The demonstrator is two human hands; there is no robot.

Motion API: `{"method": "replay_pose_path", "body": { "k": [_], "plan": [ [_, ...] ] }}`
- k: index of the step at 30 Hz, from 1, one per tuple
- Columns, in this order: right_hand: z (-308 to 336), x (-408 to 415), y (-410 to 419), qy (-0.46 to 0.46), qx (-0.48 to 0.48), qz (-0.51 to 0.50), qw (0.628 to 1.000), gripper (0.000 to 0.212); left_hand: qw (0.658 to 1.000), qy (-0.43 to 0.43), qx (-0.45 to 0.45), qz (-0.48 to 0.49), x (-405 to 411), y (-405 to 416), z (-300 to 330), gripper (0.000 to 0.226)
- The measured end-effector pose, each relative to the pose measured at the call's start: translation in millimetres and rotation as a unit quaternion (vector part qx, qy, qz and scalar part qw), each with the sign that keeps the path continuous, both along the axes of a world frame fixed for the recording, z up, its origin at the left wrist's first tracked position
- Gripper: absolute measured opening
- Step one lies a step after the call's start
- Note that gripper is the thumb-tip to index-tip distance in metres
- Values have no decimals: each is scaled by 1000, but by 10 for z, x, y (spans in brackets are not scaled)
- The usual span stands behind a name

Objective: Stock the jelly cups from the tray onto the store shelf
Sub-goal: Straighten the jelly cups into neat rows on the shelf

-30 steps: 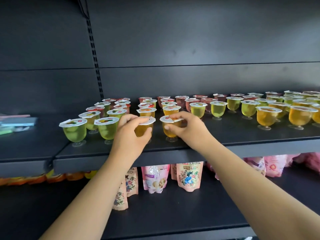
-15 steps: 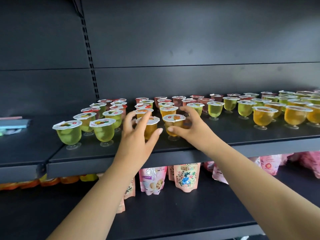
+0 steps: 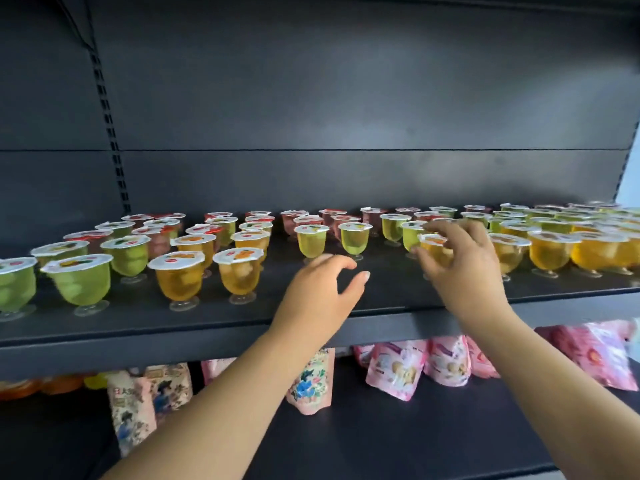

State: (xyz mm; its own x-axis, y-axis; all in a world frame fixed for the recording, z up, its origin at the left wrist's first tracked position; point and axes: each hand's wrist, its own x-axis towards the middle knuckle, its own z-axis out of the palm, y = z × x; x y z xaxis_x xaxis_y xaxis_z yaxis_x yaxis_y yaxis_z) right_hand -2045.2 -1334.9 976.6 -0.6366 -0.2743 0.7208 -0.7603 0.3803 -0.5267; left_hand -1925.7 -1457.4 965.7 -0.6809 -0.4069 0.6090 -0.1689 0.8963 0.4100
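Note:
Several footed jelly cups in green, orange, yellow-green and red stand in rows on the dark shelf (image 3: 207, 327). Two orange cups (image 3: 180, 282) (image 3: 239, 275) stand side by side near the front edge, left of my hands. My left hand (image 3: 322, 292) hovers over a bare patch of shelf with loosely curled fingers and holds nothing. To its right, my right hand (image 3: 464, 265) has its thumb and fingers curled round an orange jelly cup (image 3: 434, 249) that stands among the right-hand rows. No tray is in view.
Green cups (image 3: 81, 282) crowd the shelf's left end and orange cups (image 3: 550, 251) the right end. A bare strip of shelf runs between the two groups under my left hand. Pink snack pouches (image 3: 394, 368) and flowered pouches (image 3: 308, 382) hang or stand on the shelf below.
Both hands let go of the two front orange cups and moved right. My right hand now grips another orange cup; my left hand is empty. The view has shifted right.

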Motion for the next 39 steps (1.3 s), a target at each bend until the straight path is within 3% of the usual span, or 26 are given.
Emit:
{"method": "replay_pose_path", "body": {
  "k": [4,7,14,19,22,25,27,30,35,39],
  "plan": [
    [-37,-170,127,-128,20,1,992,63,994,-57,-8,90,-179,53,-41,45],
    [-54,-203,121,-175,19,11,984,71,991,-75,-8,109,-185,47,-39,47],
    [-52,-243,87,-186,26,-28,982,66,992,-65,-29,106,-168,30,-57,48],
    [-33,-286,291,-216,11,45,975,58,990,-81,-2,114,-165,55,-43,50],
    [-72,-508,634,-117,-25,31,992,51,989,-89,24,115,-232,124,-13,53],
    [-117,-827,874,-44,-30,15,998,54,993,-32,84,73,-544,430,30,57],
    [-136,-997,909,-51,6,34,998,61,989,-5,135,51,-839,686,53,65],
    [-73,-1139,918,-63,54,81,993,63,988,-5,142,56,-1196,886,70,71],
    [14,-1293,937,-44,126,113,985,50,987,-29,98,120,-1377,909,91,50],
    [8,-1286,983,-72,121,151,978,45,985,2,73,156,-1350,911,44,44]
  ]
}}
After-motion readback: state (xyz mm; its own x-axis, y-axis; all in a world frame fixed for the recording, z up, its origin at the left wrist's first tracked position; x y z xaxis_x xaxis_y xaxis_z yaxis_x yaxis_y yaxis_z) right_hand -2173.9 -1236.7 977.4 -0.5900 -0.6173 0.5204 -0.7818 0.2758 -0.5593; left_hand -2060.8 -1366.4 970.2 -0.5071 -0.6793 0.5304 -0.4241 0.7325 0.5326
